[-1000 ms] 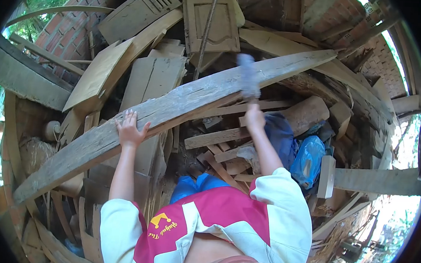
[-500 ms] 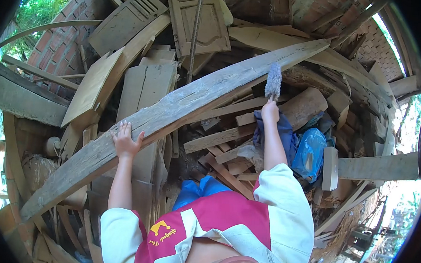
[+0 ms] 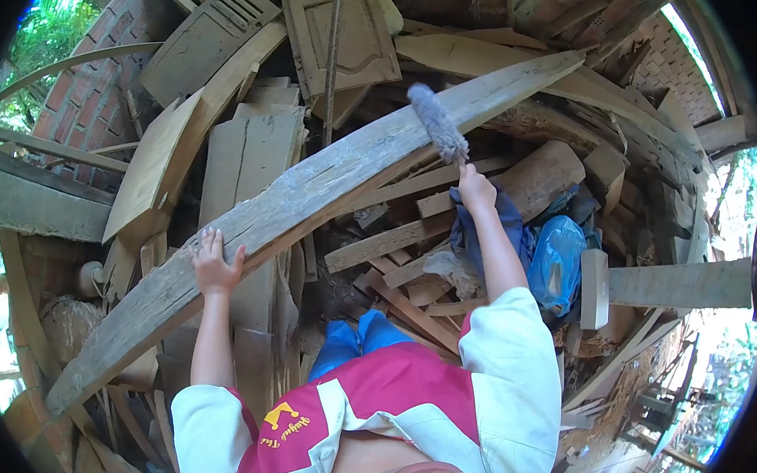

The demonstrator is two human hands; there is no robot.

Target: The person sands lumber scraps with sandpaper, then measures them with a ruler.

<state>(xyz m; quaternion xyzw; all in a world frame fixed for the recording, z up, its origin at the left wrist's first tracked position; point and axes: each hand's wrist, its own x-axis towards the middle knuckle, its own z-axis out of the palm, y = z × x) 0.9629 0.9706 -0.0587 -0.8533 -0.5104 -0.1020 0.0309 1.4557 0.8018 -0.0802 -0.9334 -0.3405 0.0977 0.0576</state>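
The right hand [image 3: 475, 189] gripped a brush [image 3: 437, 123], its bristles on the long plank [image 3: 311, 198] at twelve o'clock. The left hand [image 3: 215, 265] lay flat, fingers spread, on the plank at nine o'clock.

Sunlit brick walls [image 3: 102, 72] enclose heaped scrap timber [image 3: 254, 151] and cabinet doors [image 3: 335, 30].

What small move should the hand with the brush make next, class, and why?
Probably draw the brush down along the long weathered plank toward the left hand. The right hand has its grip on the handle, with the bristles lying on the plank's upper stretch. The left hand rests flat lower down, steadying the plank, and most of the surface lies between them.
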